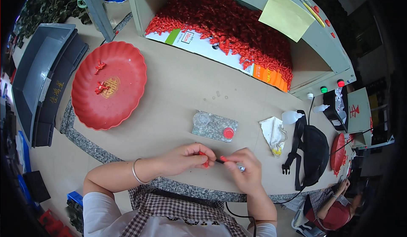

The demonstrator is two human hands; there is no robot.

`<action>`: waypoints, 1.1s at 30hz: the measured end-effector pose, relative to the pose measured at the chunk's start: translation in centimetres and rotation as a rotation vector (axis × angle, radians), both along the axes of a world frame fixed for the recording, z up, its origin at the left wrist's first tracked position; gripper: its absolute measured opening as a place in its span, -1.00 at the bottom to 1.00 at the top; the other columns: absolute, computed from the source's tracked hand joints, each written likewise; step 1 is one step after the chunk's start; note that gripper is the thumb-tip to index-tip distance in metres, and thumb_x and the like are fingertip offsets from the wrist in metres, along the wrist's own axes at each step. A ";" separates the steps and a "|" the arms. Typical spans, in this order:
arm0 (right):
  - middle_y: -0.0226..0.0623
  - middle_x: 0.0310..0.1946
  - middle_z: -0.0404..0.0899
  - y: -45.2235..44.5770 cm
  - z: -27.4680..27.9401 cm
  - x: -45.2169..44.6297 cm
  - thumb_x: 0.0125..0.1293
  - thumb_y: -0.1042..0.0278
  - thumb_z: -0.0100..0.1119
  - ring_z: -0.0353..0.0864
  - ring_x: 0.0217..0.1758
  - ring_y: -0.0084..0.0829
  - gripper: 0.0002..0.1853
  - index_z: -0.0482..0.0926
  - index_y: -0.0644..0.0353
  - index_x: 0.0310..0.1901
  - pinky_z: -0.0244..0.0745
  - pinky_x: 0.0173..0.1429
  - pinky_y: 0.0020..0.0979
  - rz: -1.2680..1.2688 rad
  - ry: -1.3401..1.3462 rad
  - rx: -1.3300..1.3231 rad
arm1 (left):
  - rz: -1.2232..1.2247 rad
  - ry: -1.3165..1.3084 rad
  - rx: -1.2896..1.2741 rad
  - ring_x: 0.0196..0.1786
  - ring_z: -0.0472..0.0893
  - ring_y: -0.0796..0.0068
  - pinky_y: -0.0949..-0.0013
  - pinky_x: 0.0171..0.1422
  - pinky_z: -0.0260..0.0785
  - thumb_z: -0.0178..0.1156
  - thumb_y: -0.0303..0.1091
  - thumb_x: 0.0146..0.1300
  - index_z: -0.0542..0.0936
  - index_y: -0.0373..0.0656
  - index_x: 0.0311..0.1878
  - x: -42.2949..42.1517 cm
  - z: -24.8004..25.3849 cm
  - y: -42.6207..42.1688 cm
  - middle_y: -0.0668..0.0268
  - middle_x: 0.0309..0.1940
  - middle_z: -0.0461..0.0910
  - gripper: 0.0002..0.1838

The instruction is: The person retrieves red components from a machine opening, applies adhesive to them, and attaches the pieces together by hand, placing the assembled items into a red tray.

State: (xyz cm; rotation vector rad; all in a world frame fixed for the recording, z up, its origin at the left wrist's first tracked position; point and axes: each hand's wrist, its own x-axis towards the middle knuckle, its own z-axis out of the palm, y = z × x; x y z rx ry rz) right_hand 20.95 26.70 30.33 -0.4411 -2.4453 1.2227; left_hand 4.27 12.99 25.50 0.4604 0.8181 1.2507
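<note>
My left hand [191, 155] is closed around a small glossy red piece [205, 163], most of which the fingers cover. My right hand [246, 169] pinches a slim pen-like tool [241, 168] with a silver shaft and a dark end, which points at the red piece. A bit of red also shows at the right fingertips; I cannot tell what it is. Just beyond both hands lies a speckled stone slab [214, 126], bearing a clear round dish [202, 119] and a red cap-like item [228, 132].
A scalloped red plate [131, 99] holds two red figures [101, 87]. Small red pieces [220, 20] heap inside the shelf. A grey bin [40, 75] stands left; a crumpled wipe [272, 133], white bottle [291, 117] and black pouch [314, 154] lie right. Another person [335, 211] sits lower right.
</note>
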 end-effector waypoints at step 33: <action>-0.51 -0.56 0.46 6.7 -1.9 -2.8 0.23 0.31 0.13 0.28 -0.51 -0.71 -0.80 0.52 0.21 -0.50 0.15 -0.42 -0.64 -0.180 -0.341 -0.879 | 0.104 0.034 -0.024 0.05 0.48 0.44 0.40 0.18 0.33 0.06 -0.48 0.28 0.33 -0.28 0.15 -1.3 0.3 0.5 0.21 -0.05 0.48 -0.63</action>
